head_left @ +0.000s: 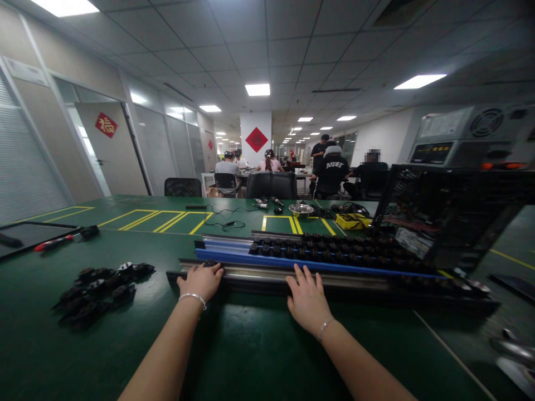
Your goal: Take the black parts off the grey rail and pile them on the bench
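A long dark metal rail point(259, 273) with a channel lies across the green table in front of me. My left hand point(201, 283) is at the rail's left end, fingers curled about a small black part point(210, 263), which they partly hide. Farther right, my right hand point(308, 301) rests with spread fingers against the rail's near side. Behind it lies a blue rail point(234, 256), beside rows of black roller-like pieces point(301, 250). Left of my hands is a loose pile of similar black parts point(98, 289).
An open computer case point(443, 211) with a power supply point(455, 131) on top stands at the right. Farther back are a metal bowl point(301, 209), a yellow box point(353, 221) and cables. A red-handled tool point(54, 243) lies left. Several people sit beyond the table.
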Tool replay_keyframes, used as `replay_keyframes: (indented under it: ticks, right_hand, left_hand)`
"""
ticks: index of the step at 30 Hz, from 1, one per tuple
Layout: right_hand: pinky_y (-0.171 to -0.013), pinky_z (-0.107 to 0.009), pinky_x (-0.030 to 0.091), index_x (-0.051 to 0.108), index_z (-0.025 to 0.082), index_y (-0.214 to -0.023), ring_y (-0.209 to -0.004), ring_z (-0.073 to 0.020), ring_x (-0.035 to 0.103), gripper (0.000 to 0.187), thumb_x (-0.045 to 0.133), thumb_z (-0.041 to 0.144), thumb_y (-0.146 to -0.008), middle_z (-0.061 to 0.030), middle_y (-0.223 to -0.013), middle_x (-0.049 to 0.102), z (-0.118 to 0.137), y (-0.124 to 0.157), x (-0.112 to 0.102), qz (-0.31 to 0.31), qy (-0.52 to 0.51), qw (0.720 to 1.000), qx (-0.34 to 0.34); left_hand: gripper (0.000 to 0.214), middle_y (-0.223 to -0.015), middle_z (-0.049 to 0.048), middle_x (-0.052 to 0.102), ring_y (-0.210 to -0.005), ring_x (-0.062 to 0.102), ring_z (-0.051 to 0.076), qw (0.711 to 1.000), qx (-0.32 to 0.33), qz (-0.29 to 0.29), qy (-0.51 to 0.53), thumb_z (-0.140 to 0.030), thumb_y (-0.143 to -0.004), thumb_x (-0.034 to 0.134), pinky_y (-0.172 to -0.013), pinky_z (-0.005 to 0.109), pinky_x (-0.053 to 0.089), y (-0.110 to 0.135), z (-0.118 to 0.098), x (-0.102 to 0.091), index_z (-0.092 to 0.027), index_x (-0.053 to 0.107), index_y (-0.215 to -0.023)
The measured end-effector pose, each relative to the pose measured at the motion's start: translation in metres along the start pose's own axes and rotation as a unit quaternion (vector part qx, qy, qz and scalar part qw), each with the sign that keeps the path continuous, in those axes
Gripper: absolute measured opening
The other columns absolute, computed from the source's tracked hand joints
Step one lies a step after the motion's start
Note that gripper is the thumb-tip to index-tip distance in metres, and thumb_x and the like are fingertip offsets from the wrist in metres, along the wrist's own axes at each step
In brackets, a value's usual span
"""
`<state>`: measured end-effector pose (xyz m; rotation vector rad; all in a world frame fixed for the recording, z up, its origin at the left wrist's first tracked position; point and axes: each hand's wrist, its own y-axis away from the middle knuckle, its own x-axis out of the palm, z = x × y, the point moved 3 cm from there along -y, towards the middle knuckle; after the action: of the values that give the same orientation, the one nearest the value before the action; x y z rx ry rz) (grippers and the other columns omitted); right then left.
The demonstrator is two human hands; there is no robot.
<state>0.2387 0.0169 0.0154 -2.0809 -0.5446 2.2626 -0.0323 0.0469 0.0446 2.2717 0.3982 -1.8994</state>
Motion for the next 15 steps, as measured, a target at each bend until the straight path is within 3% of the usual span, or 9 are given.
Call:
replay_keyframes:
  ticks: [5, 15]
  right_hand:
    - [-0.102, -0.051, 0.005, 0.049, 0.023, -0.118, -0.132, -0.0306, 0.015, 0.043, 0.045, 0.025, -0.075, -0.0104, -0.144, 0.025, 0.001, 0.0, -0.003, 0.01, 0.004, 1.0, 0.007]
    - [-0.102, -0.052, 0.005, 0.049, 0.023, -0.118, -0.132, -0.0308, 0.015, 0.043, 0.047, 0.025, -0.075, -0.0115, -0.144, 0.026, 0.001, 0.001, -0.002, -0.002, 0.0, 1.0, 0.0]
  left_hand:
    - [0.044, -0.135, -0.0007, 0.044, -0.128, 0.022, 0.041, 1.0, -0.024, -0.008, 0.008, -0.053, -0.079, 0.028, -0.088, 0.071, 0.02, -0.002, 0.005, 0.002, -0.046, 0.052, -0.115]
    - [0.047, -0.134, 0.0039, 0.045, -0.127, 0.023, 0.043, 1.0, -0.013, -0.017, -0.002, -0.051, -0.08, 0.023, -0.085, 0.074, 0.017, -0.011, 0.015, 0.011, -0.044, 0.052, -0.116]
